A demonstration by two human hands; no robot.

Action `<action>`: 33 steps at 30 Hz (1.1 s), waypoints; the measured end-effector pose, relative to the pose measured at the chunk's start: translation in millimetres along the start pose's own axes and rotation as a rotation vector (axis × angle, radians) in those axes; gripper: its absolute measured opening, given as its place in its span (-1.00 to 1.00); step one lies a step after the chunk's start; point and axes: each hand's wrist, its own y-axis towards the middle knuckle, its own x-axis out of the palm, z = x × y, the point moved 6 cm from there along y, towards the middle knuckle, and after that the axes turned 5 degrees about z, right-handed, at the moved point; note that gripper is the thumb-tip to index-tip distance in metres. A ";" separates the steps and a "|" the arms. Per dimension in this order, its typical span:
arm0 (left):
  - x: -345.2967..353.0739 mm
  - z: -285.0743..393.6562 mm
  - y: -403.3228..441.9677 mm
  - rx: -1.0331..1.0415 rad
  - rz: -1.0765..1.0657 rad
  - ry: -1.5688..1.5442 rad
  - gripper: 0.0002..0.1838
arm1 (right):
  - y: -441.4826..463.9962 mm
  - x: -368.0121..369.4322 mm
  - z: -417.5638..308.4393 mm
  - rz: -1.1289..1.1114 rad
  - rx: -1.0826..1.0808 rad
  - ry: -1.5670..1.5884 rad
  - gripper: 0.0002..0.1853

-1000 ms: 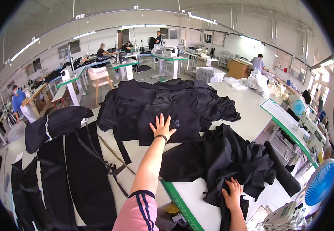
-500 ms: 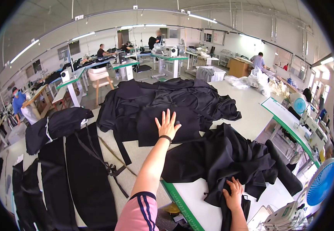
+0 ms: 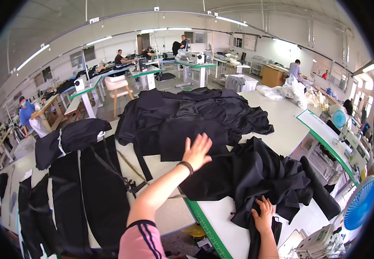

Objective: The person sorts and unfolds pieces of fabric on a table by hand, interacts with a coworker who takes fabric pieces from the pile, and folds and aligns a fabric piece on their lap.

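My left hand (image 3: 198, 151), with a dark bracelet at the wrist, is open with its fingers spread. It is over the near edge of a flat black fabric piece (image 3: 176, 137) at the front of a large heap of black cloth (image 3: 195, 103). I cannot tell whether its palm touches the fabric. My right hand (image 3: 263, 214) lies open on a crumpled black fabric piece (image 3: 260, 172) at the right, fingertips on the cloth. That piece spreads from the cream table onto a white sewing table (image 3: 221, 211) with a green measuring edge.
Long black fabric panels (image 3: 103, 198) and a tied black bundle (image 3: 72, 138) lie at the left. A black roll (image 3: 320, 190) leans at the right, near a sewing machine (image 3: 318, 241) and a blue fan (image 3: 360, 203). Several people work at tables farther off.
My left hand has moved right and toward me, off the middle of the flat black piece. My right hand stays on the crumpled cloth. The view has shifted slightly.
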 end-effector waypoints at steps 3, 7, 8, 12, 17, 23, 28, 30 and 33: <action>-15.7 35.2 -63.6 0.166 -0.390 -0.196 -0.23 | 0.8 1.8 1.6 0.008 -0.016 0.015 -0.51; -65.1 50.0 -142.3 0.254 -0.580 -0.211 -0.19 | -0.1 3.0 2.7 0.005 -0.002 0.021 -0.51; -75.8 46.2 -156.4 0.225 -0.623 -0.224 -0.17 | 0.0 3.2 3.5 0.003 0.001 0.020 -0.51; -97.5 24.7 -212.8 0.088 -0.673 -0.208 -0.12 | -0.6 4.2 4.8 -0.001 0.004 0.019 -0.52; -118.7 37.7 -253.7 0.058 -0.711 -0.122 -0.14 | -0.6 6.0 8.1 0.009 0.000 0.026 -0.52; -113.7 41.7 -264.6 0.051 -0.659 -0.042 -0.17 | -0.3 7.2 10.7 0.009 -0.002 0.021 -0.52; -116.1 43.4 -263.5 0.050 -0.607 -0.034 -0.20 | -0.4 6.3 9.3 0.004 0.009 0.016 -0.52; -118.1 42.3 -264.0 0.040 -0.608 -0.029 -0.20 | 0.4 6.9 7.9 0.010 -0.004 0.020 -0.52; -118.3 43.9 -262.8 0.013 -0.608 -0.071 -0.19 | 0.5 9.4 12.6 0.015 -0.015 0.003 -0.52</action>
